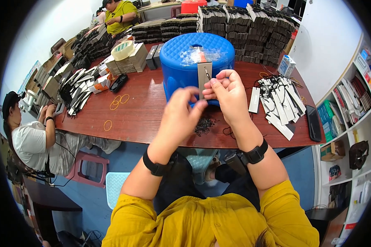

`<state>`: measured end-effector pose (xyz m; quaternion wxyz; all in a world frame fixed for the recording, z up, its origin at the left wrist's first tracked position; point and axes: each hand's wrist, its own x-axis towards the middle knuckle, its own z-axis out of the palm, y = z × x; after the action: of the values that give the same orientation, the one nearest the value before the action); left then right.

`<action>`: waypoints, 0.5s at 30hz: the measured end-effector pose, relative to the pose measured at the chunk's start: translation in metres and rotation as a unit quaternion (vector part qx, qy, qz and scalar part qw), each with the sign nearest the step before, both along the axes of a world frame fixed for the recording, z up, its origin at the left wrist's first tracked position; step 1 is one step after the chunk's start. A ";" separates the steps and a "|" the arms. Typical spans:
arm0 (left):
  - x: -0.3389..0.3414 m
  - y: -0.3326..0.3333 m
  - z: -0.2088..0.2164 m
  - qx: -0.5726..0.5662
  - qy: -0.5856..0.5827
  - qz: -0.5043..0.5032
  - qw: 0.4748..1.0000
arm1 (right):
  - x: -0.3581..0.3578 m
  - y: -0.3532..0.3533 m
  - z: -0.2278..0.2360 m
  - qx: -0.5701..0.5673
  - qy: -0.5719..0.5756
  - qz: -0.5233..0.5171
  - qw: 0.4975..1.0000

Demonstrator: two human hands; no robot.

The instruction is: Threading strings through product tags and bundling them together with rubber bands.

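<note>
A blue plastic stool (173, 61) stands on the table, with clear tape (189, 57) stuck across its quilted top. Against its near side rests an upright grey card tag (202, 78) with a hole near its upper end. My right hand (228, 94) pinches a thin, pointed, dark rod beside that hole; its exact kind is too small to make out. My left hand (180, 110), slightly blurred, is by the tag's lower end, thumb and fingers apart, and I see nothing in it. Below the hands lies a small heap of thin black cords (203, 126).
White tags with black cords (281, 103) are piled at the right, beside a black phone (313, 123). Rubber bands (118, 101) and a black case (118, 83) lie left. Stacked tags (212, 20) line the back. Two other people sit at left and far left.
</note>
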<state>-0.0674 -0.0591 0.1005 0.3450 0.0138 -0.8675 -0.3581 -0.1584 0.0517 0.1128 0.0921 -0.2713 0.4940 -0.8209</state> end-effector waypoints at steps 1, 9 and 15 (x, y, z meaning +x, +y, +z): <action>-0.005 0.001 0.014 -0.007 0.036 0.051 0.998 | -0.002 0.000 -0.001 0.001 0.000 -0.002 1.000; -0.039 -0.003 0.030 0.057 0.084 0.047 0.994 | 0.004 0.002 0.005 0.125 0.028 -0.019 0.992; -0.029 0.004 0.026 0.079 0.112 -0.003 0.991 | 0.005 0.009 0.006 0.129 -0.001 0.003 0.992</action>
<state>-0.0963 -0.0548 0.1269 0.4372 -0.0018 -0.7922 -0.4257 -0.1532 0.0610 0.1190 0.1288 -0.2580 0.5949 -0.7503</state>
